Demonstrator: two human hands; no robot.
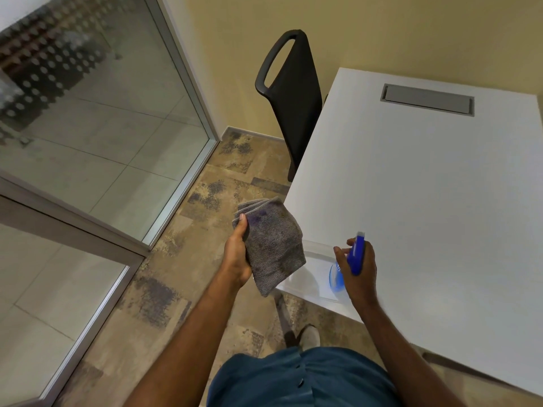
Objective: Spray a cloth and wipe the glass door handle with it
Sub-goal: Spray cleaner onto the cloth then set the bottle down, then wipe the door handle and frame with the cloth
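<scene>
My left hand (235, 254) grasped a folded grey microfibre cloth (271, 245), thumb pressed along its upper left edge and the rest of the cloth hanging over my palm, held in the air just off the near left corner of the white rectangular table (426, 201). My right hand (360, 265) was wrapped around the blue trigger head of a clear plastic spray bottle (354, 259), fingers curled at the trigger, nozzle turned toward the cloth; the bottle's base showed pale blue beneath my hand, over the table's near left corner, and I could not tell whether it touched the surface. The cloth and bottle were near each other but apart. A grey rectangular cable hatch (427, 99) sat flush near the table's far edge. A black plastic chair (293, 92) stood just beside the table's left edge. The glass door with its aluminium frame (97, 118) was at my left, well apart from both hands, above patterned brown floor (176, 259).
</scene>
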